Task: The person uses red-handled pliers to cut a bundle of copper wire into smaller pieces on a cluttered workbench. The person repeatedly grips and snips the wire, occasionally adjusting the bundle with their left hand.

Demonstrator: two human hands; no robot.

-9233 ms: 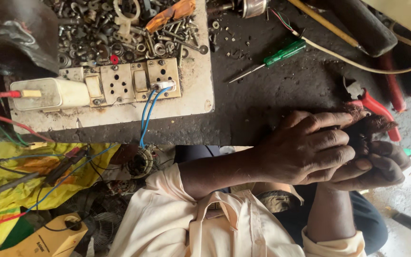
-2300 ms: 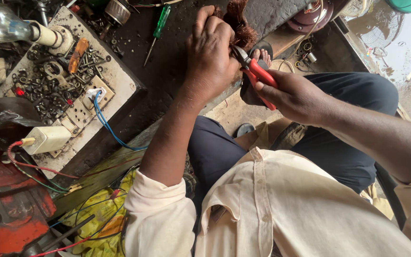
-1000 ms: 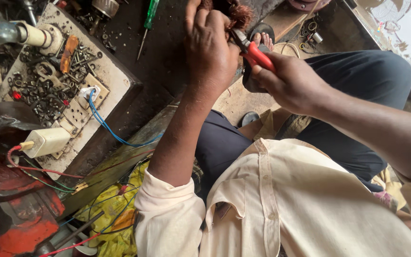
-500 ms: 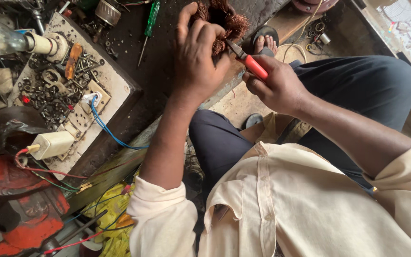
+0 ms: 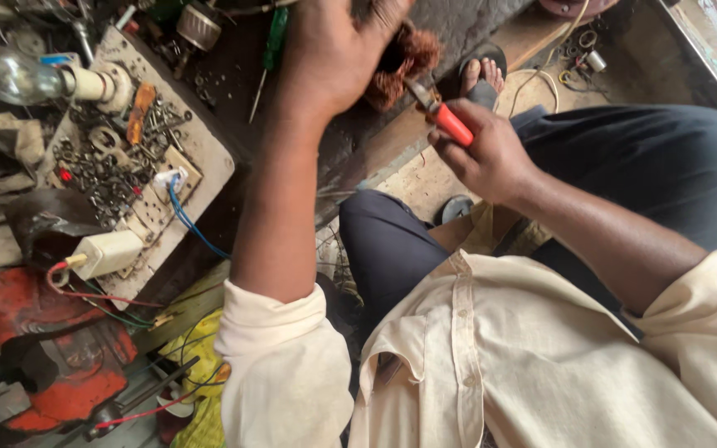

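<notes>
Holding copper coil, red pliers

A green screwdriver lies near a board strewn with screws.

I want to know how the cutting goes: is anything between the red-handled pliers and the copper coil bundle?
Nothing visible. The right hand holds the red-handled pliers with their tip at the copper coil bundle, which the left hand grips from above.
</notes>
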